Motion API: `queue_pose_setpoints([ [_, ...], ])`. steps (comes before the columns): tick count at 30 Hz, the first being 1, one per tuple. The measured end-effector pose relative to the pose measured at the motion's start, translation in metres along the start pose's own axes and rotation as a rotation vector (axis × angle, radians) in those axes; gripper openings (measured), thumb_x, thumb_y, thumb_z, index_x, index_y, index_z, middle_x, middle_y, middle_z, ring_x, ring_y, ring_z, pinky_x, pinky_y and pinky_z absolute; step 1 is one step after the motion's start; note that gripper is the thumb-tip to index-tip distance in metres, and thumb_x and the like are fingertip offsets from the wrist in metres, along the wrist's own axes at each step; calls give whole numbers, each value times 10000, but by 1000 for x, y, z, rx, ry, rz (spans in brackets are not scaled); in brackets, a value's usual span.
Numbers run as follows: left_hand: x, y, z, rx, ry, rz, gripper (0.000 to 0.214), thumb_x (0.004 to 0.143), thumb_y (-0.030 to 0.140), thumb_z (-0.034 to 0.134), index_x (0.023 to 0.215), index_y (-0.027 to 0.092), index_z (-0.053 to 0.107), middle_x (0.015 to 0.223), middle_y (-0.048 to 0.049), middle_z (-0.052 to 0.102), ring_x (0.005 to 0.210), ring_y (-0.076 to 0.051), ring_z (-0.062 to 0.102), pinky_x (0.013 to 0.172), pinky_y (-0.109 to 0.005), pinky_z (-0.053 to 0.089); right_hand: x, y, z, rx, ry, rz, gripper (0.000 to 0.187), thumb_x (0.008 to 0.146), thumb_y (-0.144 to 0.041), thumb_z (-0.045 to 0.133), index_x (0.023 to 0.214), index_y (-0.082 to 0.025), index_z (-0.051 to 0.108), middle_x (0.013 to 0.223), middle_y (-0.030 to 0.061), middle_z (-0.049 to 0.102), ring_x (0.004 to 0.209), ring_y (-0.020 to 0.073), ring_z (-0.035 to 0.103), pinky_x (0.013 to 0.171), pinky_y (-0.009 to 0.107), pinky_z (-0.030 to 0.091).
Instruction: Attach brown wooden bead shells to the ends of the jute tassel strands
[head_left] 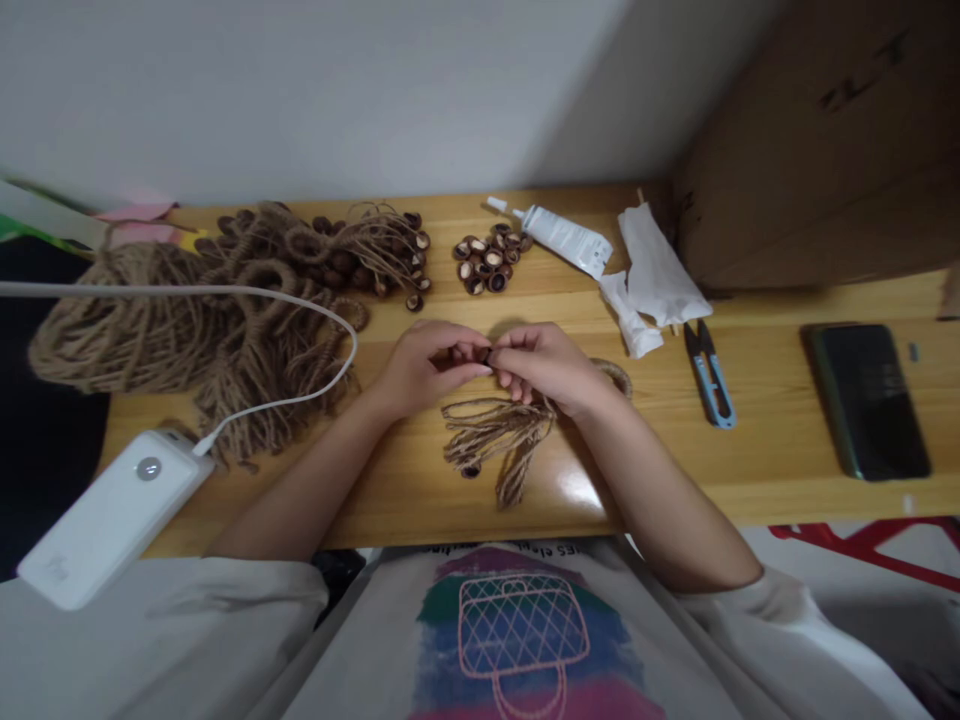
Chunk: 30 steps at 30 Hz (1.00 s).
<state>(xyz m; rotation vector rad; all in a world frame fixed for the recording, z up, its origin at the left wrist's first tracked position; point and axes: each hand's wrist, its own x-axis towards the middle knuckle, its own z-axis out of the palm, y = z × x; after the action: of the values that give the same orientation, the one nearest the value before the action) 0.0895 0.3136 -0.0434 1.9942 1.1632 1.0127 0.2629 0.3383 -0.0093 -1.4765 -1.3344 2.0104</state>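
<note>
My left hand [429,365] and my right hand [546,366] meet at the middle of the wooden table [765,455]. Both are pinched together on a small dark nut shell [485,355] between the fingertips. A bundle of jute twine strands [499,440] hangs from under my right hand and fans out on the table toward me, with another dark shell at its lower left end. A twine-wrapped ring [616,374] peeks out behind my right wrist.
A big heap of jute twine pieces with shells [225,310] fills the left. Loose shell halves [489,262], a glue tube [564,236], crumpled white paper [656,275], blue thread snips [710,378] and a dark phone [868,398] lie right. A white power bank [112,515] with cable overhangs the front left.
</note>
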Motion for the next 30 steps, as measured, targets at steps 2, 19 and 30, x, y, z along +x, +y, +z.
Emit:
queue_pose_setpoints([
  [2, 0, 0, 0, -3, 5, 13, 232, 771, 344, 717, 876, 137, 704, 683, -21, 687, 609, -99, 607, 630, -195, 473, 0, 0, 0, -1, 2, 7, 169, 714, -76, 519, 556, -137, 516, 433, -58, 503, 342, 34, 459, 308, 111, 337],
  [19, -1, -1, 0, 28, 3, 32, 238, 777, 357, 710, 878, 142, 701, 684, -21, 693, 608, -107, 611, 649, -221, 470, 0, 1, 0, -13, -1, -8, 148, 687, -83, 515, 551, -140, 511, 428, -57, 499, 341, 36, 455, 308, 112, 337],
  [30, 0, 0, 0, 29, 2, 12, 248, 781, 383, 698, 869, 151, 707, 673, -16, 689, 606, -109, 608, 646, -224, 468, 1, 3, -2, -6, -15, -12, 103, 652, -93, 513, 562, -140, 520, 442, -60, 506, 356, 37, 459, 317, 116, 349],
])
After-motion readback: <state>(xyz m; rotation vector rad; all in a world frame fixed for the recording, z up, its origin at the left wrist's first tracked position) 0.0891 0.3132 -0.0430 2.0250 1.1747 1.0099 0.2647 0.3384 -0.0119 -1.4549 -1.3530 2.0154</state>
